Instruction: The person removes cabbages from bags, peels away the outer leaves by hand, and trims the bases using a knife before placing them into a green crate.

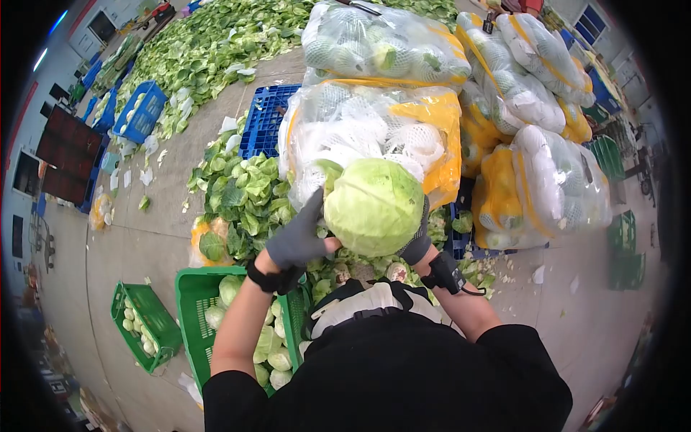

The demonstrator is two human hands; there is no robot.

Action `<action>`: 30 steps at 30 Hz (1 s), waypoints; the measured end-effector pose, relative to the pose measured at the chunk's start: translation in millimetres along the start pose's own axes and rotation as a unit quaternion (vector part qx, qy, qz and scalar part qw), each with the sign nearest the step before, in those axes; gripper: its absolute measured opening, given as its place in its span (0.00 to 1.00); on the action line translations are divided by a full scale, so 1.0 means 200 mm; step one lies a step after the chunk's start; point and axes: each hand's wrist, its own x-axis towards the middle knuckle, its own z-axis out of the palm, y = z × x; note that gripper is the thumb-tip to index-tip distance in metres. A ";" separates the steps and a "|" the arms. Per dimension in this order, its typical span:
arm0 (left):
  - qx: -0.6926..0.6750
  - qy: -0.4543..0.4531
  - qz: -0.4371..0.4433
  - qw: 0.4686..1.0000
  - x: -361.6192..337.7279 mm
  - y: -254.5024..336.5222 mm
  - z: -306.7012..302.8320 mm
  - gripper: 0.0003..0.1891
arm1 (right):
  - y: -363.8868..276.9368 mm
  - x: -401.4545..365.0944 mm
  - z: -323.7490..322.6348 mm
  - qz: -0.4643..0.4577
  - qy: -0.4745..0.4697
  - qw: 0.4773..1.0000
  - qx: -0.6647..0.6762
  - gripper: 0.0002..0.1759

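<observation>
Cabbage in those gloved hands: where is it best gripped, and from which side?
Cup the cabbage on its two opposite flanks, coming in from either side, as the left hand and right hand do. It is a wide, smooth ball with no handle.

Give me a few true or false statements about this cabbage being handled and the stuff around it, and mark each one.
1. The left hand and right hand, both gloved, hold one cabbage. True.
2. That cabbage is wrapped in white netting. False: it is bare; netted ones sit in the bags behind it.
3. The green crate by the left arm contains cabbages. True.
4. The far floor is covered with red tomatoes. False: loose green leaves cover it.
</observation>
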 end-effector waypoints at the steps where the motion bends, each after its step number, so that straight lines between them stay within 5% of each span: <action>1: -0.265 -0.127 -0.062 0.954 0.00 0.00 -0.01 0.51 | 0.00 -0.01 0.00 0.037 -0.046 0.997 0.050 0.36; 3: -0.283 -0.128 -0.056 0.949 -0.01 -0.05 -0.01 0.51 | -0.03 -0.01 0.01 0.074 -0.095 0.988 0.098 0.36; 5: -0.251 -0.078 -0.030 0.964 -0.05 -0.11 0.02 0.48 | -0.08 -0.03 0.16 0.124 0.118 0.979 -0.111 0.36; 7: -0.281 -0.041 -0.051 0.958 -0.07 -0.10 0.09 0.45 | -0.07 -0.07 0.11 0.125 0.054 0.990 -0.042 0.35; 9: -0.309 -0.003 -0.063 0.949 -0.04 -0.04 0.15 0.43 | -0.02 0.00 0.04 0.021 0.053 0.996 -0.074 0.35; 11: -0.131 0.124 0.013 0.984 -0.03 0.02 0.20 0.41 | 0.01 0.02 -0.08 -0.005 0.045 0.998 -0.050 0.35; 13: -0.076 0.117 0.048 0.989 -0.04 -0.03 0.21 0.35 | 0.03 0.03 -0.14 -0.004 0.004 1.000 0.029 0.34; 15: 0.210 0.173 0.093 0.958 -0.06 -0.03 0.24 0.29 | 0.02 0.01 -0.14 -0.001 -0.075 0.996 0.049 0.30; 16: 0.217 0.146 0.086 0.961 -0.03 0.04 0.24 0.26 | 0.02 -0.01 -0.11 0.007 -0.150 0.986 0.073 0.28; 21: 0.052 0.025 0.122 0.991 -0.06 0.20 0.15 0.34 | -0.04 -0.13 0.08 0.065 -0.112 0.981 0.146 0.33; 22: 0.073 0.033 0.110 0.991 -0.06 0.25 0.16 0.36 | -0.03 -0.15 0.12 0.008 -0.044 0.997 -0.067 0.33; 23: 0.094 0.041 0.098 0.990 -0.06 0.28 0.18 0.38 | -0.02 -0.16 0.16 -0.049 0.026 0.960 -0.276 0.33; 25: 0.169 0.085 0.130 0.973 -0.05 0.25 0.22 0.36 | -0.01 -0.16 0.12 -0.063 0.016 0.964 -0.257 0.32; 27: 0.197 0.071 0.109 0.972 -0.04 0.17 0.21 0.35 | -0.02 -0.12 -0.05 -0.010 -0.056 0.998 0.025 0.33; 28: 0.253 0.098 0.158 0.949 -0.04 0.15 0.22 0.32 | -0.03 -0.13 -0.01 -0.018 0.026 0.999 -0.012 0.34; 30: 0.316 0.138 0.179 0.921 -0.08 0.05 0.26 0.30 | -0.03 -0.10 -0.12 -0.035 0.034 0.996 -0.078 0.34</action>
